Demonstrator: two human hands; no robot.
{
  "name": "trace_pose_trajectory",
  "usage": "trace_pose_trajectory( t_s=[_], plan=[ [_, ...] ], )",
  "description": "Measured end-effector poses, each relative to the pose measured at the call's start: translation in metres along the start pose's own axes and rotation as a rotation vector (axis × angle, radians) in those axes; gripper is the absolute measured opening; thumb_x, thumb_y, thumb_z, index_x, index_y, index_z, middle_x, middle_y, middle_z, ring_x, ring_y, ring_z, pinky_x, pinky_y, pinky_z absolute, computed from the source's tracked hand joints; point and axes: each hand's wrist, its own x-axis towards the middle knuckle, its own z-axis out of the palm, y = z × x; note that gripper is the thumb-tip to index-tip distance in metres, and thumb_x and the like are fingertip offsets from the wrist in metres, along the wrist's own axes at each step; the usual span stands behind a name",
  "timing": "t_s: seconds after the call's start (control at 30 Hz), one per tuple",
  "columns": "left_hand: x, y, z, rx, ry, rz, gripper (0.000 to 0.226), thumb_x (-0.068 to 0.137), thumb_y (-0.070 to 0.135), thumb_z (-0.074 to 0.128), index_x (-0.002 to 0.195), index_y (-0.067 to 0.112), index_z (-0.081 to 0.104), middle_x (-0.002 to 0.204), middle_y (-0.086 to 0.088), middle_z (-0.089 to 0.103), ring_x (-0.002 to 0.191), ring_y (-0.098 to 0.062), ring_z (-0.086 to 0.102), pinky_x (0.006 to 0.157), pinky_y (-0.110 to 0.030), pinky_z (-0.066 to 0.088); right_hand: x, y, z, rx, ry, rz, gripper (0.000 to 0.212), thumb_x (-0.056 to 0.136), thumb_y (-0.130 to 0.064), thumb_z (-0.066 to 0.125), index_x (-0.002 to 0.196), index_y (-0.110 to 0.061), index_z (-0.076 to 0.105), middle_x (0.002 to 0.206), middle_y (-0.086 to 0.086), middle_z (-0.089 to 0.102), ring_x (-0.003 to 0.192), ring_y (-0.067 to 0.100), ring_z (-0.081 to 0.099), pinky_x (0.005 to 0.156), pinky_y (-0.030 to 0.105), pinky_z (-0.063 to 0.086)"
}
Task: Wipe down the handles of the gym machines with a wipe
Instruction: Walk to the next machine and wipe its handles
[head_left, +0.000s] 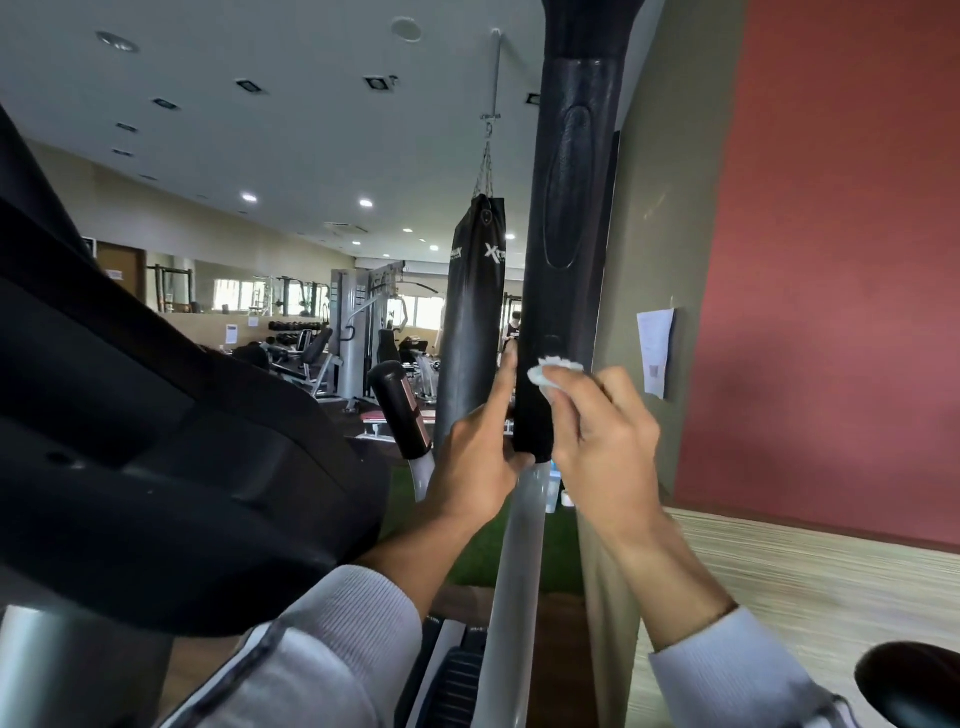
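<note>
Head view, the only 1 I have. I judge the job to be in the middle of 1 handle and far from finished overall: my right hand (602, 431) presses a small white wipe (553, 371) against the lower end of the tall black handle grip (563, 234), which runs up toward 12 o'clock and out of the top of the frame. The long stretch of grip above the wipe looks dry and unmarked, though I cannot tell from this view whether it has been covered. A second, shorter black handle (400, 410) stands at about 9 o'clock from my hands with nothing touching it, so I would count that as left to do, along with the machines far back in the room.

The wipe sits bunched at the tips of my right fingers (566, 410), at 12 o'clock from the palm, pinched between fingertips and thumb and flat on the right face of the grip. So the right hand is closed narrowly on the wipe.

My left hand (478, 462) steadies the same grip from its 9 o'clock side: index finger extended up along the left edge, the other fingers curled around the bottom cuff where black foam meets the grey metal bar (519, 545). It holds the handle, not the wipe.
</note>
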Motion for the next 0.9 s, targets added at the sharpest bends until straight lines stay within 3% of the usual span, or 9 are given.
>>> trace_pose_trajectory(
  t_s=[0.07,0.13,0.23,0.33,0.47,0.6,0.67,0.77,0.9],
  plan=[
    [0.0,-0.001,0.0,-0.019,-0.018,-0.014,0.109,0.085,0.009,0.07,0.15,0.048,-0.007,0.127,-0.012,0.064,0.107,-0.025,0.066,0.092,-0.038,0.054,-0.024,0.014,0.003,-0.019,-0.069,0.025,0.023,0.087,0.0,0.065,0.106,-0.011,0.073,0.087,0.006,0.057,0.067,0.007,0.055,0.075,0.006,0.044],
    [-0.001,-0.003,0.002,-0.026,-0.018,-0.022,0.121,0.081,0.004,0.074,0.145,0.057,-0.015,0.115,-0.012,0.068,0.093,-0.023,0.069,0.085,-0.042,0.057,-0.048,0.029,0.006,-0.083,-0.177,0.073,0.028,0.084,0.002,0.067,0.107,-0.015,0.072,0.092,0.005,0.06,0.073,0.015,0.064,0.076,0.016,0.05],
    [0.0,-0.005,0.003,-0.008,-0.03,-0.036,0.128,0.078,0.001,0.077,0.14,0.064,-0.016,0.118,-0.002,0.067,0.087,-0.016,0.07,0.084,-0.041,0.059,-0.073,0.045,0.008,-0.143,-0.287,0.141,0.027,0.082,0.003,0.07,0.102,-0.015,0.074,0.096,0.003,0.063,0.079,0.015,0.067,0.079,0.017,0.05],
    [0.0,-0.005,0.002,-0.053,-0.031,-0.048,0.127,0.079,0.0,0.076,0.14,0.064,-0.014,0.123,0.001,0.065,0.09,-0.013,0.07,0.086,-0.039,0.059,-0.068,0.04,0.0,-0.026,-0.208,0.218,0.024,0.085,0.001,0.067,0.1,-0.016,0.074,0.095,0.002,0.063,0.079,0.014,0.068,0.077,0.022,0.052],
    [0.001,-0.003,0.003,-0.117,-0.028,-0.044,0.121,0.081,0.0,0.073,0.142,0.063,-0.011,0.114,-0.004,0.065,0.091,-0.02,0.067,0.083,-0.041,0.058,-0.029,0.008,-0.006,0.078,0.006,0.12,0.019,0.087,-0.003,0.067,0.103,-0.011,0.074,0.09,0.006,0.061,0.078,0.009,0.063,0.079,0.015,0.05],
    [0.0,0.002,-0.003,-0.061,-0.054,-0.041,0.121,0.083,-0.002,0.067,0.136,0.069,-0.015,0.096,-0.011,0.068,0.082,-0.024,0.068,0.074,-0.046,0.057,-0.012,-0.002,0.004,0.038,-0.037,0.045,0.019,0.09,-0.003,0.061,0.104,-0.008,0.073,0.09,0.01,0.058,0.08,0.011,0.061,0.084,0.003,0.039],
    [-0.001,0.005,-0.008,-0.098,-0.063,-0.052,0.117,0.084,-0.009,0.059,0.136,0.071,-0.007,0.096,-0.013,0.068,0.079,-0.025,0.068,0.072,-0.044,0.057,-0.019,0.001,0.008,0.019,-0.061,0.039,0.021,0.089,-0.001,0.061,0.104,-0.007,0.073,0.089,0.01,0.057,0.079,0.007,0.056,0.083,0.0,0.037],
    [0.003,0.012,-0.018,-0.176,0.061,-0.089,0.1,0.086,-0.014,0.054,0.143,0.059,0.017,0.119,-0.002,0.065,0.098,-0.014,0.066,0.079,-0.02,0.056,-0.037,0.012,0.009,-0.046,-0.161,0.063,0.031,0.081,0.006,0.068,0.107,-0.01,0.072,0.087,0.008,0.055,0.073,0.006,0.054,0.075,0.005,0.043],
    [0.019,0.038,-0.036,-0.316,0.313,-0.079,0.064,0.093,0.023,0.063,0.147,0.042,0.034,0.118,0.002,0.066,0.096,0.01,0.06,0.088,-0.017,0.053,-0.071,0.022,0.01,-0.099,-0.431,0.166,0.032,0.077,0.004,0.071,0.107,-0.005,0.07,0.095,0.011,0.059,0.081,0.017,0.06,0.079,0.023,0.052]
  ],
)
